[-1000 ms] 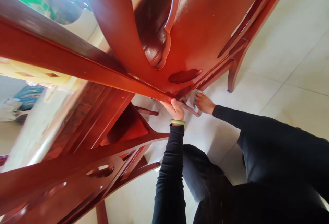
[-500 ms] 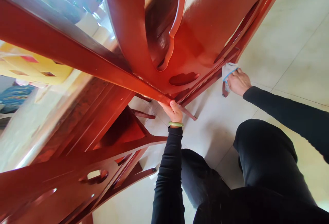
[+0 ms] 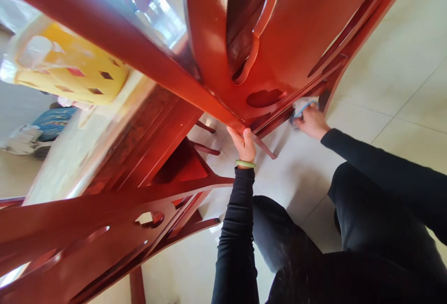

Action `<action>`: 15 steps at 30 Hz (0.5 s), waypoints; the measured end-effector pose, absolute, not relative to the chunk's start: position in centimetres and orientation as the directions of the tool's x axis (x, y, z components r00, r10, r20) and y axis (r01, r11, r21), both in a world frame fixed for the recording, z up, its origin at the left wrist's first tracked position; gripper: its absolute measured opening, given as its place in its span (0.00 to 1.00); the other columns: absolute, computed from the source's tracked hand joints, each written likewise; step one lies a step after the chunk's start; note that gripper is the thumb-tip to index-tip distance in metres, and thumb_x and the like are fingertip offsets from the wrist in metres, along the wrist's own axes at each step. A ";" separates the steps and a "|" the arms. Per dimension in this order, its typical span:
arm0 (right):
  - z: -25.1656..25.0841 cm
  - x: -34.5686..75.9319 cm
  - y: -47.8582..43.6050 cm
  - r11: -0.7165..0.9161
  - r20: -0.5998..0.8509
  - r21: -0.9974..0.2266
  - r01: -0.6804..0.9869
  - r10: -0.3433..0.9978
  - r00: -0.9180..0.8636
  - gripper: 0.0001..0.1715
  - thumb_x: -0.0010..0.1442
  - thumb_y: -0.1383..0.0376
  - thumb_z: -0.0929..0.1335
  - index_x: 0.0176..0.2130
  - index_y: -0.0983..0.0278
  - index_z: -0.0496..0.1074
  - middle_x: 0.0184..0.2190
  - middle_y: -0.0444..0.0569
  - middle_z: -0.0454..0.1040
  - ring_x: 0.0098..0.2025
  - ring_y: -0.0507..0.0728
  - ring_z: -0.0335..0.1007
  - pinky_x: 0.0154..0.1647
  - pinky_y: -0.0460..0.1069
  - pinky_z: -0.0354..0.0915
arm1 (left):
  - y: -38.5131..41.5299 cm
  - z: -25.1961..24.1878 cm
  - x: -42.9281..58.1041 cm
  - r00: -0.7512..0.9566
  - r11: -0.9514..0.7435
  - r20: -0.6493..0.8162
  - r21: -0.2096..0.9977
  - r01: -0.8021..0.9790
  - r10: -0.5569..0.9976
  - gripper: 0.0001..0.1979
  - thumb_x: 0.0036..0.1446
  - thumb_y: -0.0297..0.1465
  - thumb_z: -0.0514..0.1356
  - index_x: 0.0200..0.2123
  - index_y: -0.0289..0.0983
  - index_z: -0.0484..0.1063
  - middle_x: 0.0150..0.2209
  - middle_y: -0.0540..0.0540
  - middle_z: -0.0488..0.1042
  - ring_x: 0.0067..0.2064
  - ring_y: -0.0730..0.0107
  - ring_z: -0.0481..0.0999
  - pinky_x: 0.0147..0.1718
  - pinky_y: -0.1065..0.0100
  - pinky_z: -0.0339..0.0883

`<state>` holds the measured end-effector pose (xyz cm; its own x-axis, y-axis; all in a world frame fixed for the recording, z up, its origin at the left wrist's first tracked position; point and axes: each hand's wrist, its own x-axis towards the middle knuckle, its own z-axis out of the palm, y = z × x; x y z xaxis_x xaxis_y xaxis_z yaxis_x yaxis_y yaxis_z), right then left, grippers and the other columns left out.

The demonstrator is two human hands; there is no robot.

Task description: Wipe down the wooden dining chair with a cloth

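Note:
A reddish-brown wooden chair (image 3: 279, 66) with curved cut-outs fills the upper middle, tilted in view. My left hand (image 3: 244, 145), with a green bangle at the wrist, grips the end of the chair's long rail, thumb on one side. To the right, my right hand (image 3: 312, 121) is closed around a light cloth (image 3: 303, 107) with a blue edge. The cloth lies against the lower rail of the chair near a leg and is blurred.
A second wooden chair (image 3: 118, 229) stands at lower left. Beyond it a table (image 3: 66, 164) holds a yellow basket (image 3: 87, 78) with plastic in it. Blue fabric (image 3: 52, 124) lies farther left. Pale floor tiles (image 3: 412, 108) extend on the right.
My right hand has moved left along the lower rail with the cloth, away from the leg end. My left hand keeps its grip on the rail. The whole view has shifted somewhat.

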<state>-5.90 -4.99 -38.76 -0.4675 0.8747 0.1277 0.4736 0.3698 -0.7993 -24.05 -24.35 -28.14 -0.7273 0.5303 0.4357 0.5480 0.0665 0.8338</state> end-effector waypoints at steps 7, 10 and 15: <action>-33.2 -7.9 -18.4 0.525 0.539 -0.841 -0.134 0.784 -0.308 0.34 0.64 0.54 0.78 0.65 0.58 0.77 0.66 0.57 0.78 0.68 0.70 0.78 0.72 0.68 0.74 | -29.8 -29.9 -19.9 -0.763 -0.104 0.372 0.921 0.376 0.529 0.45 0.70 0.65 0.55 0.80 0.47 0.58 0.82 0.38 0.59 0.82 0.47 0.62 0.80 0.47 0.60; -30.2 -10.0 -20.7 0.634 0.665 -0.746 -0.203 0.695 -0.274 0.31 0.63 0.58 0.79 0.63 0.57 0.80 0.64 0.55 0.81 0.69 0.71 0.78 0.78 0.69 0.70 | -32.8 -33.5 -15.8 -0.772 -0.106 0.212 0.977 0.186 0.599 0.48 0.66 0.65 0.62 0.79 0.45 0.62 0.80 0.36 0.66 0.80 0.43 0.67 0.80 0.48 0.62; -29.2 -13.8 -21.1 0.644 0.674 -0.738 -0.199 0.693 -0.257 0.20 0.64 0.59 0.77 0.54 0.60 0.85 0.51 0.54 0.87 0.57 0.67 0.86 0.71 0.66 0.77 | -33.2 -34.8 -15.8 -0.878 -0.052 0.111 0.994 0.098 0.465 0.25 0.67 0.56 0.65 0.52 0.44 0.84 0.52 0.38 0.87 0.59 0.44 0.86 0.68 0.43 0.77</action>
<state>-13.78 -21.12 -29.18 -0.2569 0.6927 0.6739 -0.1991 0.6444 -0.7383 -15.84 -33.17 -34.81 -0.8782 0.4652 0.1108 0.0979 -0.0519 0.9938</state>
